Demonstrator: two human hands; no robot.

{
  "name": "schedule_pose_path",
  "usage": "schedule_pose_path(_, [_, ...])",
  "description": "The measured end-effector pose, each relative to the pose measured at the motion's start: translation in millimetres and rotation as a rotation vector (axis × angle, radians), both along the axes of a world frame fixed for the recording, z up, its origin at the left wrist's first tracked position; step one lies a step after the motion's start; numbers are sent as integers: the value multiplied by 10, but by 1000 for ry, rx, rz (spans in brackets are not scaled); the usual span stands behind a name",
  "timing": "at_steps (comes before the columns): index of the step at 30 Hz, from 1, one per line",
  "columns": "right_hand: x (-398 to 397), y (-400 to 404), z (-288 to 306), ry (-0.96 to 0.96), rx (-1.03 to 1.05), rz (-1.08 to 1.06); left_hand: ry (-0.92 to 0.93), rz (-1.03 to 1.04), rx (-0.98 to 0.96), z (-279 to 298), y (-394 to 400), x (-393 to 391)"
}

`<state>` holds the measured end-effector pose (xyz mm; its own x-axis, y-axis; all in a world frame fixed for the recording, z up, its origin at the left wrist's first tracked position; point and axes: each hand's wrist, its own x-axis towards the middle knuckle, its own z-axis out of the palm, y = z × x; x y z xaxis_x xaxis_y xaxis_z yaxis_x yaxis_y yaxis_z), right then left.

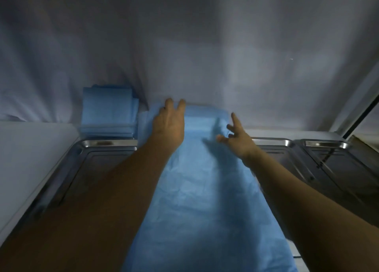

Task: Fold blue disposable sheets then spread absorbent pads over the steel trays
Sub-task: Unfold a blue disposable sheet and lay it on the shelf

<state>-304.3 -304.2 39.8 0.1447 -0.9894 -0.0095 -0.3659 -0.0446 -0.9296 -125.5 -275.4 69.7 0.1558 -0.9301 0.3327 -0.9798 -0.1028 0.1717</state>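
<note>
Head view, dim light. A long blue sheet [201,200] lies stretched away from the person, over the middle of a row of steel trays. The left tray [108,142] shows its rim beside the left forearm. Two more trays, the middle-right tray [272,142] and the far-right tray [326,143], sit bare on the right.

The left hand [169,126] rests flat on the sheet's far left corner, fingers straight, pressing it down near the white cloth backdrop [205,46]. The right hand [235,136] hovers over the far right part of the sheet with fingers spread and loose, holding nothing. Whether it touches the sheet I cannot tell; it is blurred. The two hands are apart, one toward each far corner.

A stack of folded blue pads [108,111] sits behind the left tray, against the backdrop, just beside the sheet's far edge.

Risks, as judged: the sheet is thin and creased, so a one-sided pull could skew it or bunch it. The far edge lies close to the backdrop folds and could snag there. A sweep of the left arm could nudge the stack.
</note>
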Motion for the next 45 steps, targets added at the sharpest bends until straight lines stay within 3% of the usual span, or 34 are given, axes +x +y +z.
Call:
schedule_pose_path(9, [-40, 492, -127, 843, -24, 230, 68, -238, 414, -464, 528, -77])
schedule_pose_path(18, [-204, 1329, -113, 869, 68, 222, 285, -264, 416, -484, 1463, -208])
schedule_pose_path(23, [-336, 1811, -135, 1020, 51, 204, 360, -226, 394, -604, 1956, -150])
schedule_pose_path(26, [-433, 2023, -207, 987, 102, 47, 465, -106, 221, -645, 2211, -84])
schedule_pose_path(29, [-525, 2193, -234, 883, 95, -194, 529, 166, 12, -671, 2423, -1])
schedule_pose_path(32, [-658, 2317, -268, 802, 50, -352, 622, 434, 31, -724, 2569, 91])
schedule_pose_path(36, [-812, 2427, -393, 675, 135, -338, 1209, 524, 92, -819, 2652, 64])
schedule_pose_path(38, [-830, 2468, -421, 593, 146, -306, 1396, 502, 90, -886, 2674, 40])
schedule_pose_path(43, [-821, 2437, -349, 392, 65, -391, 1215, 460, 41, -795, 2706, 13])
schedule_pose_path(45, [-800, 2422, -289, 308, 1, -403, 1310, 379, -20, -677, 2689, -7])
